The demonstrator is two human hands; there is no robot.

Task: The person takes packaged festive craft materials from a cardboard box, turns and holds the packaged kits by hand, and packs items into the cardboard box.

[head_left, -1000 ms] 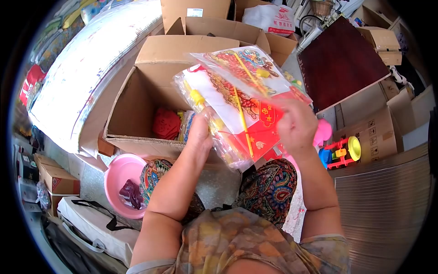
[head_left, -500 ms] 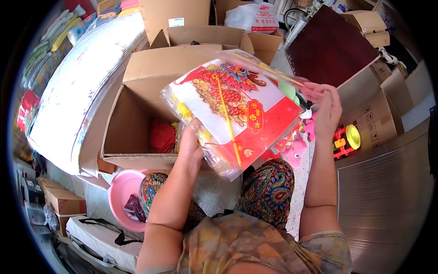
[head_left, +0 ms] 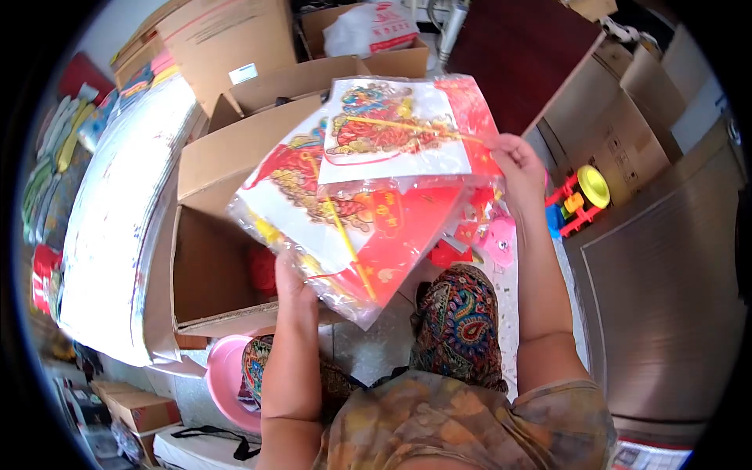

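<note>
My left hand is closed on the lower left edge of a clear plastic packet, which shows a colourful dragon-like picture, a red panel and a yellow stick. Over its upper right part lies a second, similar packet. My right hand pinches this second one at its right red edge. Both packets are above the floor, in front of an open cardboard box. Something red shows inside that box, partly hidden by the lower packet.
A pink basin stands by my left leg. To the right are a pink toy, a red-and-yellow toy and more cardboard boxes. A dark red board leans at the back; a white bag sits in a box.
The second packet, edge-on and blurred before, now lies face-up over the first. Both packets have shifted left in view, and my right hand has come lower and further left.
</note>
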